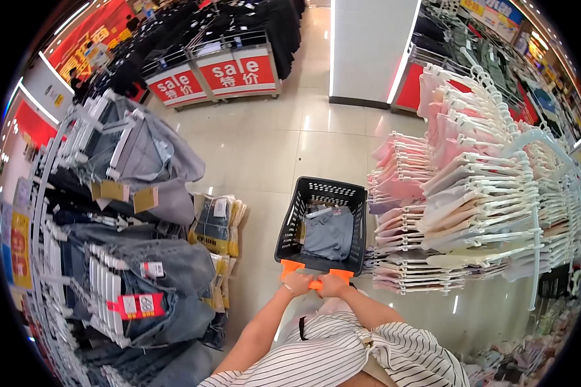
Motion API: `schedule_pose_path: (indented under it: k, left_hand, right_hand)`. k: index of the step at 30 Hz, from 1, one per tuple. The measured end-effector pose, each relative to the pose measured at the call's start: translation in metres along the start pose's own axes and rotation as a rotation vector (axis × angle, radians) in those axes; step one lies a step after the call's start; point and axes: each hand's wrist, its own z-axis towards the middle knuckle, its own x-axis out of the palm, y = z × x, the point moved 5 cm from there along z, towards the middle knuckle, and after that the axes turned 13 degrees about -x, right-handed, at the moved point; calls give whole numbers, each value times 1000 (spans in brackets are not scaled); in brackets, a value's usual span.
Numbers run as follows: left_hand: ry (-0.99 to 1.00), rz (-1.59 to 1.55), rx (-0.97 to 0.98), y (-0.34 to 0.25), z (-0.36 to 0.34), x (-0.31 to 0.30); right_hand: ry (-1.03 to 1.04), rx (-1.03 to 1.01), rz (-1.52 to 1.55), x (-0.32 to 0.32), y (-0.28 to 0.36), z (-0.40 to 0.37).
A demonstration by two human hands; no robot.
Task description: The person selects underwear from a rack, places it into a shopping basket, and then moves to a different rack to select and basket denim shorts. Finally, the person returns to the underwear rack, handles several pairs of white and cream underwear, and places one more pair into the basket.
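Note:
In front of my body is a black plastic shopping basket (pixel 284 227) with perforated walls and an orange handle (pixel 315 284). My left hand (pixel 297 282) is wrapped round the left part of that handle, and a thin band circles the wrist. Close beside it, my right hand (pixel 332 284) grips the handle's right part. Folded grey-blue denim clothing (pixel 329 233) lies in the bottom of the basket, with a white hanger or tag piece on top. Whatever lies beneath the denim is hidden.
A rack of hanging jeans (pixel 168 274) stands at left, with packaged stacks (pixel 216 222) beside it on the floor. Pale garments on white hangers (pixel 471 213) crowd the right, close to the basket. Ahead are a white pillar (pixel 371 51) and sale bins (pixel 235 72); tiled floor (pixel 265 145) runs between.

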Motion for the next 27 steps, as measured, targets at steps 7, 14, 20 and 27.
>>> schedule_pose_path:
  k: [7, 14, 20, 27]
  left_hand:
    - [-2, 29, 26, 8, 78, -33]
    - [9, 31, -35, 17, 160, -55]
    - [-61, -2, -43, 28, 227, -73]
    - [78, 43, -97, 49, 302, -96]
  right_hand:
    - [-2, 30, -26, -67, -27, 35]
    - [22, 18, -43, -144, -63, 78]
    - [66, 22, -65, -199, -91, 115]
    - [29, 17, -102, -256, -121, 163]
